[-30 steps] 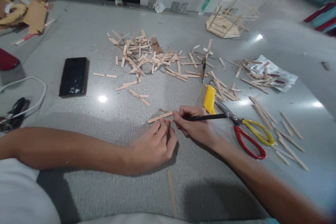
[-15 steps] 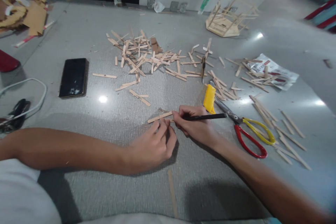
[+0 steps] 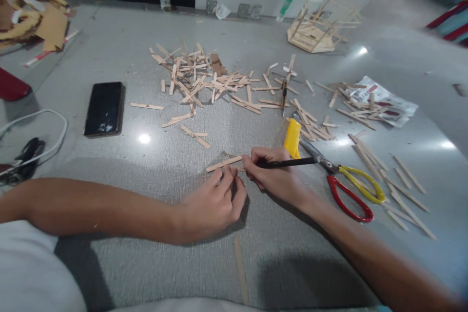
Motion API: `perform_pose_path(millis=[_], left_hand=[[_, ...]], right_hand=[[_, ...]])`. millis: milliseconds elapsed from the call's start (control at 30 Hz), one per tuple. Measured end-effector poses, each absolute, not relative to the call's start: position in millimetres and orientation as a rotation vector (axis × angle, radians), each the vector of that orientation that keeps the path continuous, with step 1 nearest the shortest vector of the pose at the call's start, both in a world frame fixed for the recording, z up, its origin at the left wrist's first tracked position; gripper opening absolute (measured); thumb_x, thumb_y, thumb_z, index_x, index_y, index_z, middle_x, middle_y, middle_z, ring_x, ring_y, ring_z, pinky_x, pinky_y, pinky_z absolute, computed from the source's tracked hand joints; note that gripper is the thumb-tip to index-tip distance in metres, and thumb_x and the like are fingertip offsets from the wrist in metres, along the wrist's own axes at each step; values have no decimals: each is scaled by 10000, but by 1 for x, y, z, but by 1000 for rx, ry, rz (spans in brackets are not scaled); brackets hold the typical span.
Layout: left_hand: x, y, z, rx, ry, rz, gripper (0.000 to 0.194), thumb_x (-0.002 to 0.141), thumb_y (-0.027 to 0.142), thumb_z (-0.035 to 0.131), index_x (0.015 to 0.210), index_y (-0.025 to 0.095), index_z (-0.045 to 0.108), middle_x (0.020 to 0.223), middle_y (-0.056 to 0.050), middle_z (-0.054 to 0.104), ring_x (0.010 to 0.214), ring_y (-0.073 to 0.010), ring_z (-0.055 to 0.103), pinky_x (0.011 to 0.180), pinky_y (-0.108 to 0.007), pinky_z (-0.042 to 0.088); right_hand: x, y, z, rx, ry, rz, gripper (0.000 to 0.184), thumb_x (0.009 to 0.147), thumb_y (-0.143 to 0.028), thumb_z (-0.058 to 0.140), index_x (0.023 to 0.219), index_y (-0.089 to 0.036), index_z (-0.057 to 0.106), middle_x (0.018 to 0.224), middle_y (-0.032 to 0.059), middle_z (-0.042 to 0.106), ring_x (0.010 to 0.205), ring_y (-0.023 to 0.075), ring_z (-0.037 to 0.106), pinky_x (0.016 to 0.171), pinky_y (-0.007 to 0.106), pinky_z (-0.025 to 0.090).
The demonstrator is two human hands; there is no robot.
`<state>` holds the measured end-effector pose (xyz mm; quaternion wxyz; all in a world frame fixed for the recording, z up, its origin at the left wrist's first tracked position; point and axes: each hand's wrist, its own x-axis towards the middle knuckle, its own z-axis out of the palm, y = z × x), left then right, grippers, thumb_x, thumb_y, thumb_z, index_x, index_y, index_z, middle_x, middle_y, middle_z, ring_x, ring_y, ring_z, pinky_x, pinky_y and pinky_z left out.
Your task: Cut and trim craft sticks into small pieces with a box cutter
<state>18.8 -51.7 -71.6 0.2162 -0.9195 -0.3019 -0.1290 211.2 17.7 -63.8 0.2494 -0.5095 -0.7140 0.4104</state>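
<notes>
My right hand (image 3: 276, 178) is closed around a slim black pen (image 3: 296, 162), its back end pointing right; the tip is hidden by my fingers. Beside it, my left hand (image 3: 215, 200) has its fingers bent and pressed together over a short wooden craft stick (image 3: 240, 169), mostly covered by the fingertips. Another craft stick (image 3: 223, 164) lies just beyond, its right end reaching my right fingertips. To the right of the pen are scissors (image 3: 353, 192) with one red and one yellow handle, blades partly under a yellow-handled tool (image 3: 292, 139).
A heap of craft sticks (image 3: 197, 75) spreads across the middle, with more sticks (image 3: 395, 185) at right. A phone (image 3: 104, 108) and a white cable (image 3: 60, 126) lie left. At the back stand a stick frame (image 3: 314, 34) and a green-labelled tube (image 3: 287, 4). A foil packet (image 3: 397, 105) lies right.
The view has shifted very slightly. Both hands stay almost in place over the craft sticks, and the pen remains in my right hand.
</notes>
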Motion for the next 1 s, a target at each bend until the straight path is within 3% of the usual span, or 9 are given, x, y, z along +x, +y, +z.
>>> perform_pose_path(millis=[400, 1000], left_hand=[[18, -52, -71, -2556, -825, -357, 398, 936, 223, 565, 1199, -69, 630, 1112, -285, 734, 1061, -344, 710, 896, -440, 552], [19, -51, -73, -2542, -841, -383, 382, 937, 216, 567, 1183, -69, 635, 1111, -287, 732, 1067, -334, 708, 925, -439, 534]], right_hand=[[210, 17, -61, -1406, -1942, 1095, 448, 946, -352, 589, 536, -224, 459, 393, -62, 437, 345, 74, 405, 387, 230, 305], [210, 17, -59, -1441, -1872, 1186, 473, 941, -452, 571, 548, -228, 437, 433, -45, 471, 333, 74, 412, 345, 216, 300]])
